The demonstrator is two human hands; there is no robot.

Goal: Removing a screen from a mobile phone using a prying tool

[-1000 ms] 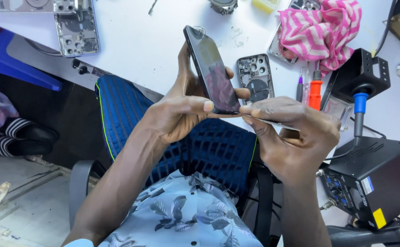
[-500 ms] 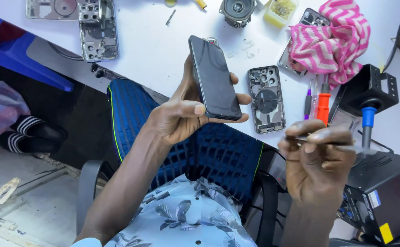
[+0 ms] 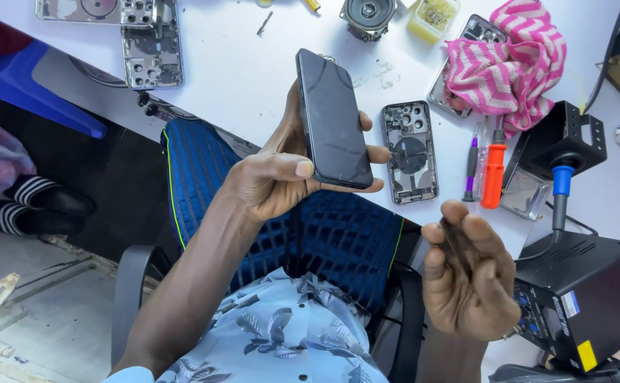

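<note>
In the head view, the left hand [image 3: 281, 177] is holding a black slab-shaped smartphone with a dark glass screen [image 3: 333, 119] above the near edge of the white worktop [image 3: 253, 78], thumb pressing one long side and fingers wrapping the other, so the screen is tilting up toward the camera, seemingly for inspection. The right hand [image 3: 469, 273] is hovering off the worktop's near edge, over the lap, fingers curling loosely together; whether it is pinching anything small I cannot tell. Just beyond the phone, an opened grey phone rear housing [image 3: 411, 152] is lying flat with its inside facing up, near the near edge. Beside it an orange-handled screwdriver [image 3: 494, 170] and a slim purple-tipped tool [image 3: 472, 167] are lying parallel, within easy reach. A pink-and-white zigzag cloth [image 3: 508, 60] is bunching over another phone body toward the far right. At the far edge, a small pale-yellow open plastic tub [image 3: 434, 18] is holding tiny parts, too small to identify. A black boxy station [image 3: 579, 298] is sitting at the right corner.
</note>
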